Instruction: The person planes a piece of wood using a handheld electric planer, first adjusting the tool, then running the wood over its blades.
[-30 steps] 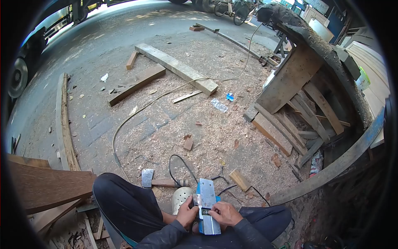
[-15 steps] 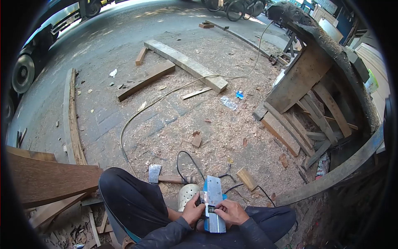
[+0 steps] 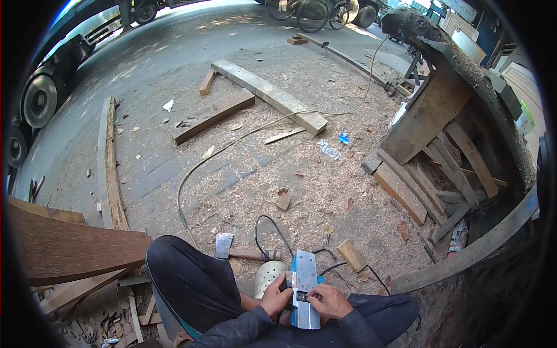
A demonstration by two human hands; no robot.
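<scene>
A blue tool with a flat metal base (image 3: 306, 271), resembling an electric planer, lies upside down between the person's legs. My left hand (image 3: 275, 300) is wrapped round its left side, the thumb near the dark slot across the middle. From the right, my right hand (image 3: 329, 301) pinches at that slot; whatever small part sits between its fingertips is too small to make out. Just beyond the left hand is a pale perforated clog (image 3: 270, 275) on a foot.
An axe (image 3: 246, 253) and a small wood block (image 3: 351, 256) lie on the ground ahead. A black cable (image 3: 268, 218) curves past the tool. Long beams (image 3: 270, 95) lie farther off. Curved boards (image 3: 75, 249) stand left; planks lean right. Trucks and bicycles are at the back.
The whole view has shifted slightly, so the scene sits a little farther right and lower. Both hands remain at the tool, with only a small change in the right fingers.
</scene>
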